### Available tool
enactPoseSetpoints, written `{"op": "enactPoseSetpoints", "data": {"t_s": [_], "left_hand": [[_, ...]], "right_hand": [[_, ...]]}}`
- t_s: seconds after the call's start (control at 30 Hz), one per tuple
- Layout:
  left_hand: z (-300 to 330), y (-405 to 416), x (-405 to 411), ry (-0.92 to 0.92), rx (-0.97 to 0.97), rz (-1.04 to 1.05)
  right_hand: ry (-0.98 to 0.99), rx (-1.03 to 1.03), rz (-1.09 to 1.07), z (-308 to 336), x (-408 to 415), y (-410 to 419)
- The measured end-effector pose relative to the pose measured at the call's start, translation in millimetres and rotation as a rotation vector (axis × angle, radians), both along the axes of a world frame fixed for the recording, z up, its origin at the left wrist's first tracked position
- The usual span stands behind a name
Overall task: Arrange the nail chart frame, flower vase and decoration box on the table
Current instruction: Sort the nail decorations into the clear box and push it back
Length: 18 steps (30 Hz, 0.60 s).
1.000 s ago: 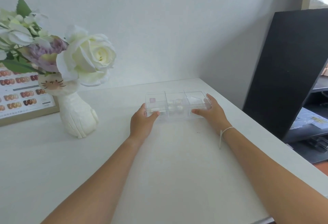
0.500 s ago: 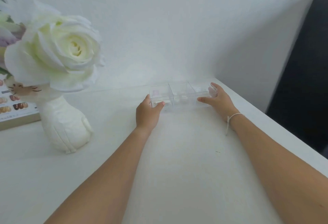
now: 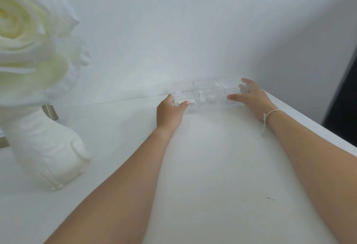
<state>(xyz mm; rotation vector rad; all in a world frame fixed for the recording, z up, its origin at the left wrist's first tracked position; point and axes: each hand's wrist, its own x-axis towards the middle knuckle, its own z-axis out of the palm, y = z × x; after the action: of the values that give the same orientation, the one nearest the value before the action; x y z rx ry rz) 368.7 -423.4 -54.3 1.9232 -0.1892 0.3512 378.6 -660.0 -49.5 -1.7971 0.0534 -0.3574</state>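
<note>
A clear decoration box (image 3: 207,94) with three compartments stands on the white table (image 3: 212,166) close to the back wall. My left hand (image 3: 168,112) grips its left end, thumb on the front face. My right hand (image 3: 251,97) holds its right end, thumb in front and fingers round the far side. A white cat-shaped flower vase (image 3: 46,153) stands at the left, a big white rose (image 3: 29,37) filling the upper left. Only a sliver of the nail chart frame (image 3: 50,111) shows behind the vase.
The white wall rises directly behind the box. The table's right edge (image 3: 316,127) runs diagonally past my right wrist, with a dark panel (image 3: 345,98) beyond it. A small dark speck (image 3: 270,198) lies on the table near my right forearm.
Both hands have slid the box farther back toward the wall. The view has moved closer and leftward, so the rose looms larger and the chart is almost hidden.
</note>
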Motion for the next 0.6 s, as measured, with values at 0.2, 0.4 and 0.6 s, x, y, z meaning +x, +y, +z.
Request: {"op": "enactPoseSetpoints", "data": {"t_s": [0.2, 0.4, 0.6], "left_hand": [[-2.2, -0.9, 15.1, 0.008, 0.039, 0.014], [-1.5, -2.0, 19.2, 0.035, 0.07, 0.024], [-0.1, -1.3, 19.7, 0.047, 0.118, 0.007]], "right_hand": [[0.011, -0.04, 0.005, -1.0, 15.0, -3.8], [0.03, -0.026, 0.009, -2.9, 19.7, -6.7], [0.04, -0.03, -0.004, -3.4, 20.9, -7.3]]}}
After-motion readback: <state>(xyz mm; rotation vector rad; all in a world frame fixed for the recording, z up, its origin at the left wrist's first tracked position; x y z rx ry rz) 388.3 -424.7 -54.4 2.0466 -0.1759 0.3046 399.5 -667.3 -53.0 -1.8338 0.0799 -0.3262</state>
